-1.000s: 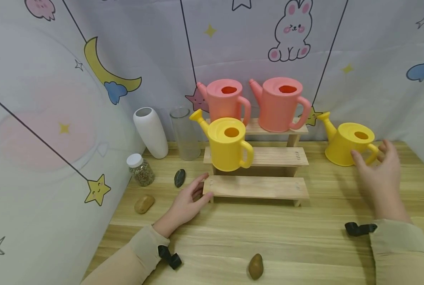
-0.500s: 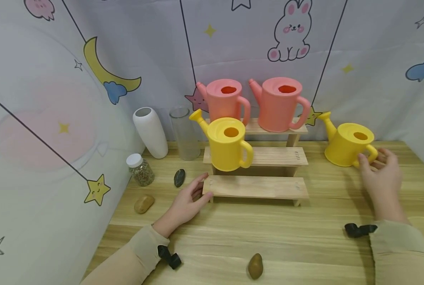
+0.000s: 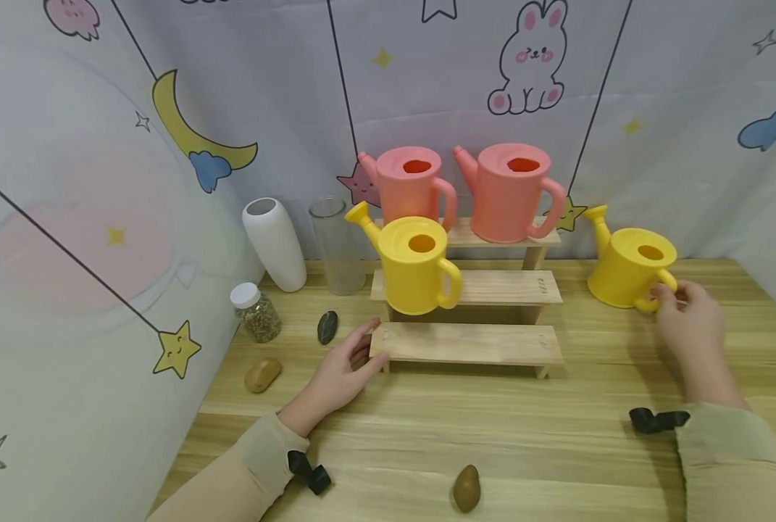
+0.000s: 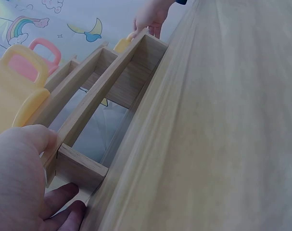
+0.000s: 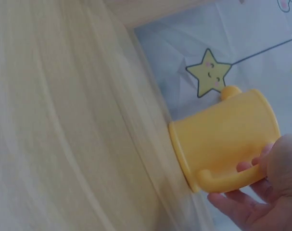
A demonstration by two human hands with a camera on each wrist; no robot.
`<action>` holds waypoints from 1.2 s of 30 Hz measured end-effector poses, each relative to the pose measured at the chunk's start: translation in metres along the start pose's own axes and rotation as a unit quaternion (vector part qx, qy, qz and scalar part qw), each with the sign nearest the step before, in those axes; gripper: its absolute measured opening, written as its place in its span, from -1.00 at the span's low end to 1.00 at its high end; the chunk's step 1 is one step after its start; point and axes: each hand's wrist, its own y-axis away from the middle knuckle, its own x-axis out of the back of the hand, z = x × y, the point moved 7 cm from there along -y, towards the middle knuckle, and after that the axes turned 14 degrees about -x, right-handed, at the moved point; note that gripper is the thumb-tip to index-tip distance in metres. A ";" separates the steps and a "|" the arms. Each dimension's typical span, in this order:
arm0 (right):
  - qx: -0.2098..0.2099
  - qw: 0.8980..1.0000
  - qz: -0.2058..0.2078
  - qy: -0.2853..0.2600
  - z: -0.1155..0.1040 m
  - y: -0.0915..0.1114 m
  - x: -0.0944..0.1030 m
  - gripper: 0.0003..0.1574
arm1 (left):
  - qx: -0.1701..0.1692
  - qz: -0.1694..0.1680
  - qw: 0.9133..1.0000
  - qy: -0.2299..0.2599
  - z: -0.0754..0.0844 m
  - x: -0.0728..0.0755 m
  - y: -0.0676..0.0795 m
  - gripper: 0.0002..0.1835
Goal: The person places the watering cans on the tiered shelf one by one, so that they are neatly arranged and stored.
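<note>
My right hand [image 3: 693, 326] grips the handle of a yellow watering can [image 3: 632, 264] at the table's back right. In the right wrist view, fingers [image 5: 242, 204] curl about that handle while the can's base stays on or very near the tabletop. My left hand [image 3: 335, 370] holds the left end of a three-tier wooden shelf [image 3: 472, 342], its thumb at the front and the other fingers by the end, as the left wrist view shows. A second yellow watering can [image 3: 414, 264] stands on the middle tier. Two pink watering cans, one left [image 3: 409, 185] and one right [image 3: 511, 192], occupy the top tier.
Left of the shelf stand a white vase [image 3: 274, 246], a clear glass vase [image 3: 338, 250] and a white-lidded jar [image 3: 257, 313]. A dark stone [image 3: 327, 328], a tan stone [image 3: 263, 375] and a brown stone [image 3: 467, 488] lie on the table. A printed curtain [image 3: 427, 87] hangs behind.
My right hand has shifted from the can's side to its handle and now holds it. The right yellow can has turned and moved slightly left. My left hand has stayed at the shelf.
</note>
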 end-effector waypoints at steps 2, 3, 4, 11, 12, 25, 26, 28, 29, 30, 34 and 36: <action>-0.005 1.000 -0.004 -0.003 -0.001 0.001 0.000 -0.14 | -0.001 0.000 1.000 0.001 0.000 0.000 0.000 -0.22; -0.008 1.000 -0.004 -0.007 -0.001 0.001 0.000 -0.15 | 0.000 0.000 1.000 0.002 0.000 0.000 0.000 -0.22; -0.011 1.000 -0.004 -0.013 -0.002 0.001 0.001 -0.15 | 0.000 0.000 1.000 0.003 0.000 0.000 0.000 -0.22; -0.026 0.994 0.029 -0.106 -0.015 0.008 0.009 -0.31 | -0.001 0.000 1.000 0.001 0.000 -0.001 -0.001 -0.22; -0.026 0.991 0.038 -0.127 -0.019 0.010 0.012 -0.35 | -0.002 0.000 1.000 0.000 0.000 -0.001 -0.001 -0.22; 0.100 0.932 0.171 -0.305 -0.085 0.076 0.056 -0.66 | -0.013 0.004 1.000 -0.004 0.000 0.000 -0.001 -0.23; 0.111 0.929 0.187 -0.299 -0.090 0.084 0.060 -0.66 | -0.015 0.004 1.000 -0.005 0.000 0.000 -0.001 -0.23; 0.127 0.924 0.205 -0.298 -0.099 0.100 0.068 -0.66 | -0.016 0.004 1.000 -0.005 0.001 0.000 -0.001 -0.23; 0.133 0.923 0.209 -0.295 -0.103 0.108 0.071 -0.66 | -0.017 0.004 1.000 -0.005 0.001 0.000 -0.002 -0.23; 0.139 0.922 0.215 -0.289 -0.107 0.116 0.074 -0.67 | -0.017 0.004 1.000 -0.005 0.001 0.000 -0.002 -0.23; 0.174 0.922 0.213 -0.273 -0.123 0.147 0.084 -0.71 | -0.016 0.004 1.000 -0.006 0.002 0.000 -0.001 -0.24; 0.208 0.914 0.203 -0.284 -0.129 0.159 0.087 -0.73 | -0.015 0.003 1.000 -0.006 0.002 0.000 -0.001 -0.24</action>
